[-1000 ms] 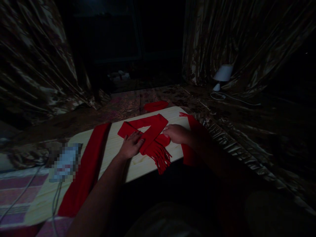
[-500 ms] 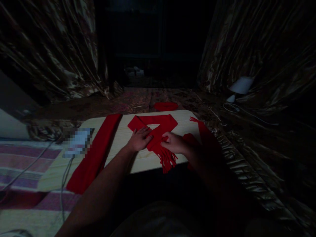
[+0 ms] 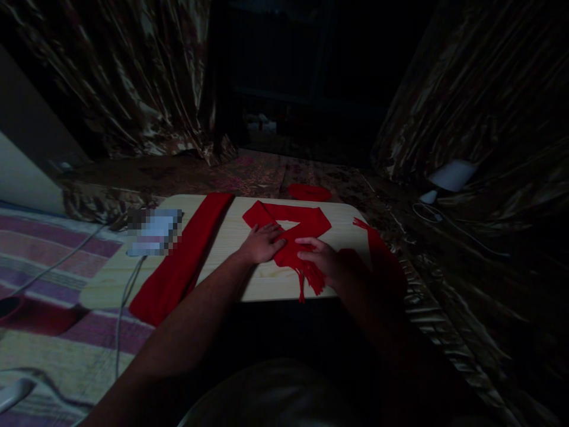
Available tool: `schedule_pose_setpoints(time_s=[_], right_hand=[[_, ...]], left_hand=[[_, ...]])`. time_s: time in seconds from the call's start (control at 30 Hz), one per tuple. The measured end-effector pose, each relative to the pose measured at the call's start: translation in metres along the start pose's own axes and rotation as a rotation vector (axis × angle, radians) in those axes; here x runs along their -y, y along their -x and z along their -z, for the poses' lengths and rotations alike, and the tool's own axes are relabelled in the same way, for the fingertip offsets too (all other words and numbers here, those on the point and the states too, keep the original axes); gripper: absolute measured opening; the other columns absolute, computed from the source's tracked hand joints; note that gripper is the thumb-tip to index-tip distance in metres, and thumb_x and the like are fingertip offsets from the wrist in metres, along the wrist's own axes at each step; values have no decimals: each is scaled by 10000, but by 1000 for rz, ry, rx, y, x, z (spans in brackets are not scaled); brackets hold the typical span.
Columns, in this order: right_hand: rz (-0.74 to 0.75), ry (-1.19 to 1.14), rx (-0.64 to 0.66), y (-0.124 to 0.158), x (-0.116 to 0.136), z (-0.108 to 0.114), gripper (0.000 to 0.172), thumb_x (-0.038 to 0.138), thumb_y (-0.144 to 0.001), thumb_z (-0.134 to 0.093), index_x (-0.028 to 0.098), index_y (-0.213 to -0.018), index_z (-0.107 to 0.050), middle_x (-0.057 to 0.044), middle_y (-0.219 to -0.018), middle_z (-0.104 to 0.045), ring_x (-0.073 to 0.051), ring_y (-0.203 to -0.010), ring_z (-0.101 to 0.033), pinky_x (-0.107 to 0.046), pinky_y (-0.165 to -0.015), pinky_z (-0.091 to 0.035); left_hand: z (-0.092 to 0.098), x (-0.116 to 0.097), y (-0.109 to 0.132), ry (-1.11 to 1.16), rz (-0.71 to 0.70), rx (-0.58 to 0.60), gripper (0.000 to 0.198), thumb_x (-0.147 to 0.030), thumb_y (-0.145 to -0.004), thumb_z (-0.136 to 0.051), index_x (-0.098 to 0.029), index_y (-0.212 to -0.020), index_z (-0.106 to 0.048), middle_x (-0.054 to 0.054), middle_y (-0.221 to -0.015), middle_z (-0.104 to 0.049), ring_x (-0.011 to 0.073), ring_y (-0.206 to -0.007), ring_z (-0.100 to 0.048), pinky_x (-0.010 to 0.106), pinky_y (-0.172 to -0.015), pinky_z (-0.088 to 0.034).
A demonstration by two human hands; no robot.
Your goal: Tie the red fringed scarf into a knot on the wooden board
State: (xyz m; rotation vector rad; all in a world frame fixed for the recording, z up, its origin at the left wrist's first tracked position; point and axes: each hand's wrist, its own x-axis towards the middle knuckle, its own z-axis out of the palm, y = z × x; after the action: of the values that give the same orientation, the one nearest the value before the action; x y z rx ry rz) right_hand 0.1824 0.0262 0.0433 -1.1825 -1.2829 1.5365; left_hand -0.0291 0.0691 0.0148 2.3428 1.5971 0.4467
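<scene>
Fold looking roughly midway; red fringed scarf point(image 3: 291, 228) is lying mid-board on the pale wooden board point(image 3: 231, 237), already doubled into an angular loop, fringe hanging over the near edge, tail yet to be tucked; left hand point(image 3: 263, 244) is pressing flat, fingers together; right hand point(image 3: 320, 259) is resting on the crossing, fingers lightly spread; second red scarf point(image 3: 184, 264) is lying straight to the left.

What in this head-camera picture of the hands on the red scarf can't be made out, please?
- Object on the board's left: pixelated in the head view, so not identifiable.
- Folded scarf: the left hand and right hand cover its middle.
- Right-side scarf: its lower end is lost in darkness.
- Room behind the curtains: too dark.
- White item at right: too dim to name.
</scene>
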Motion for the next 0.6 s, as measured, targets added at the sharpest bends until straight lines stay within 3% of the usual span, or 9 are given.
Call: schedule_pose_setpoints(time_s=[0.13,0.23,0.37,0.6], right_hand=[[14,-66,60,0,4,-2,571,206,-662,-737,205,-1224,-634,-1,-908,-710,-123,-740,-639,-224,-660,-495],[-15,80,171,3,2,-3,610,237,-723,-715,221,-1319,-585,21,-788,-686,-105,-616,-608,-202,-554,-466],[-88,293,278,7,-2,-1,590,306,-819,-649,226,-1389,-522,68,-568,-581,-84,-397,-478,-175,-390,-332],[-82,687,244,16,4,3,462,375,-874,-630,208,-1301,-571,16,-651,-651,-115,-452,-556,-210,-450,-389]], left_hand=[[0,1,-1,6,1,1,554,-518,-1012,-283,-264,-1448,-513,73,-1565,-422,249,-1485,-304,592,-1195,-163],[-1,4,-1,9,-7,6,554,-527,-1011,-267,-291,-1457,-497,55,-1572,-413,243,-1490,-292,593,-1195,-165],[-3,5,-2,-12,-18,5,570,-546,-992,-311,-276,-1458,-497,65,-1576,-407,257,-1493,-284,602,-1194,-161],[-3,4,-1,-43,-13,6,609,-550,-942,-410,-265,-1476,-476,68,-1591,-379,270,-1494,-280,603,-1198,-159]])
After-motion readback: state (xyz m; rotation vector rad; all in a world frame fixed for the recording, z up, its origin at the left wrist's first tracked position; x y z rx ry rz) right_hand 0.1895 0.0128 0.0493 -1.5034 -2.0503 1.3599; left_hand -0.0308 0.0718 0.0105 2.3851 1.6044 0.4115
